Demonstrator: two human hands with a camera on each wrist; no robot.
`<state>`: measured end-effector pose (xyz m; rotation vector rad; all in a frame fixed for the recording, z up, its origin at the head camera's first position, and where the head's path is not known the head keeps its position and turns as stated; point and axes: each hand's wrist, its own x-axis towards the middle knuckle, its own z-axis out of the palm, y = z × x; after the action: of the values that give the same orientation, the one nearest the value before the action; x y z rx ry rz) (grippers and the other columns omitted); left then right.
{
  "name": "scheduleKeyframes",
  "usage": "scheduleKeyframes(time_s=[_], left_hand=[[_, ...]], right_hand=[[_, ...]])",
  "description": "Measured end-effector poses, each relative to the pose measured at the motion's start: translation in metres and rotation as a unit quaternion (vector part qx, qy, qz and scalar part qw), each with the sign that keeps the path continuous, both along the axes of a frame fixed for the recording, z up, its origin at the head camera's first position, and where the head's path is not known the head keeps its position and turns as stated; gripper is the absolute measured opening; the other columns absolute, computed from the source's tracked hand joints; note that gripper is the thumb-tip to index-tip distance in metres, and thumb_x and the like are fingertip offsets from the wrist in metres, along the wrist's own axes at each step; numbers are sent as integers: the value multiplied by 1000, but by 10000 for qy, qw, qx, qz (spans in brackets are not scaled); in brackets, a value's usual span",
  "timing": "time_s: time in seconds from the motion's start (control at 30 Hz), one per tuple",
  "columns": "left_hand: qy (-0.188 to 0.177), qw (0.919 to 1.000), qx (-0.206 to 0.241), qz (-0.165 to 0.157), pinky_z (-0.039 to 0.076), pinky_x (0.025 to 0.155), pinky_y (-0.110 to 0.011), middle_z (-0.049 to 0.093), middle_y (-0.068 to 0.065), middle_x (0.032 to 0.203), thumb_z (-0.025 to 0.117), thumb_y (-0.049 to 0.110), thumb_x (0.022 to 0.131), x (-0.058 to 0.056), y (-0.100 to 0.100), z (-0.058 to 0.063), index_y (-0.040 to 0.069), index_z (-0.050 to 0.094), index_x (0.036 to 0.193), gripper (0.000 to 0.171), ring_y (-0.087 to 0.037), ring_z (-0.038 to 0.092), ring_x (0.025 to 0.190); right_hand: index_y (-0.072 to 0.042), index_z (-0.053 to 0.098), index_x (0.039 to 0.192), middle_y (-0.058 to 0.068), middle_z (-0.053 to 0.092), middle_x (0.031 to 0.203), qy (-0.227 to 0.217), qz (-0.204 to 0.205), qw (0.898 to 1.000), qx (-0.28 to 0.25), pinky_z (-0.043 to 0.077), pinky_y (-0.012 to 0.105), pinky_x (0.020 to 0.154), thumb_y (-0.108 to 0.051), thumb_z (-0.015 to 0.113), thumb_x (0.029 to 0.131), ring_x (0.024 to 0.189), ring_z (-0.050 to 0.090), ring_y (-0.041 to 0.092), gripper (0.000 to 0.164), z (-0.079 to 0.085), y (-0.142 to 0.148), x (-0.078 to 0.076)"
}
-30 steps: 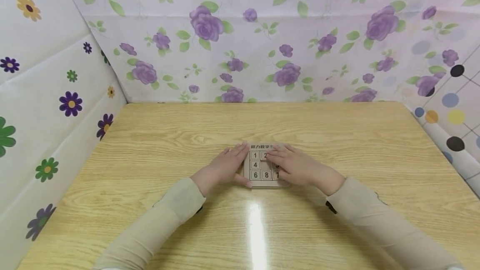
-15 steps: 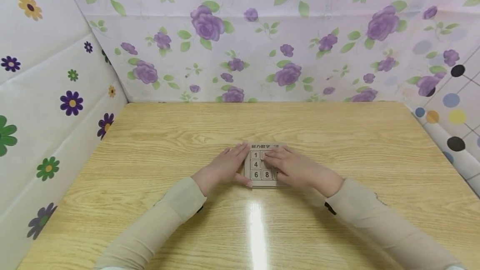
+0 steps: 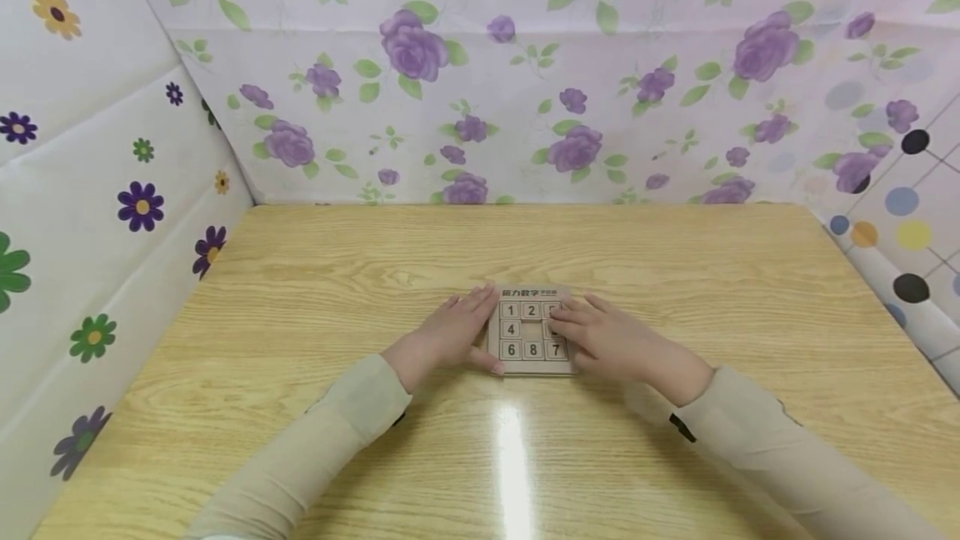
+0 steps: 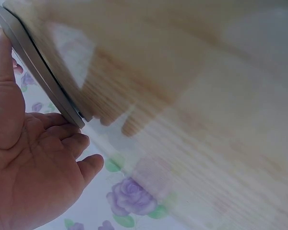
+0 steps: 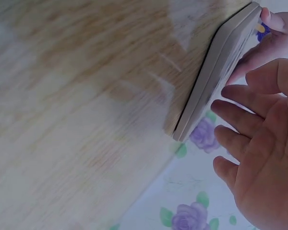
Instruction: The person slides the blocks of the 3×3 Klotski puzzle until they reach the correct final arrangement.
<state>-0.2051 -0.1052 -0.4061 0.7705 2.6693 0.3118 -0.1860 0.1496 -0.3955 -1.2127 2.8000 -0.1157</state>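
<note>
A wooden number slide puzzle (image 3: 533, 367) lies flat on the table, with black Chinese lettering along its far edge. Tiles 1, 2, 4, 6, 8 and 7 can be read; the middle slot (image 3: 531, 330) holds no tile. My left hand (image 3: 446, 333) holds the puzzle's left side, thumb at the near corner and fingers along the edge. In the left wrist view its fingers (image 4: 77, 143) bend against the frame. My right hand (image 3: 611, 340) reaches over the right side, fingertips at the right column, partly covering the upper and middle tiles. In the right wrist view its fingers (image 5: 237, 117) are spread, loosely bent.
The wood-grain table (image 3: 360, 265) reaches out on all sides of the puzzle. A purple-flowered cloth (image 3: 480, 107) hangs behind its far edge. Flowered cloth (image 3: 97, 273) stands at left, and a dotted one (image 3: 911, 232) at right. Light glares on the tabletop in front.
My right hand has drawn back to the right, uncovering tiles 2 and 7. The left hand stays put on the puzzle's edge, and the middle slot is still without a tile.
</note>
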Motion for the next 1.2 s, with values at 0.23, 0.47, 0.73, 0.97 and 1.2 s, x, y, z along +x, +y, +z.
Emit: scheduleKeyframes(time_s=[0.23,0.47,0.73,0.97,1.2], left_hand=[[14,10000,27,21,12,120,-45,6,-11,160,70,58,72,-1,-1,-1,4,11,152,113,-25,9,147],[99,9999,-11,-14,13,120,-46,7,-11,160,69,59,72,-2,0,-1,5,13,153,112,-26,11,147],[28,10000,37,2,14,120,-46,8,-11,160,71,57,72,-1,0,0,4,13,152,112,-26,11,147],[9,10000,62,-23,14,120,-47,9,-11,159,70,58,73,-1,-1,1,4,13,152,112,-27,11,147],[48,10000,73,-23,14,120,-46,9,-12,159,70,58,73,-2,-1,-1,3,13,152,112,-27,11,147]], right_hand=[[2,52,133,17,51,139,49,57,10000,-12,25,56,114,-15,53,87,136,37,37,49,0,0,4],[1,53,133,15,52,139,89,91,9999,100,27,56,113,-15,52,89,133,42,34,46,-1,-3,10],[0,48,138,13,45,145,-52,74,9998,183,22,51,116,-18,50,90,138,37,32,51,-5,-17,13],[0,46,139,14,43,147,-229,161,9996,103,21,51,117,-17,49,90,140,33,32,52,-6,-23,10],[1,45,139,14,42,148,-289,217,9993,14,20,51,117,-16,48,90,141,31,32,52,-6,-19,8]])
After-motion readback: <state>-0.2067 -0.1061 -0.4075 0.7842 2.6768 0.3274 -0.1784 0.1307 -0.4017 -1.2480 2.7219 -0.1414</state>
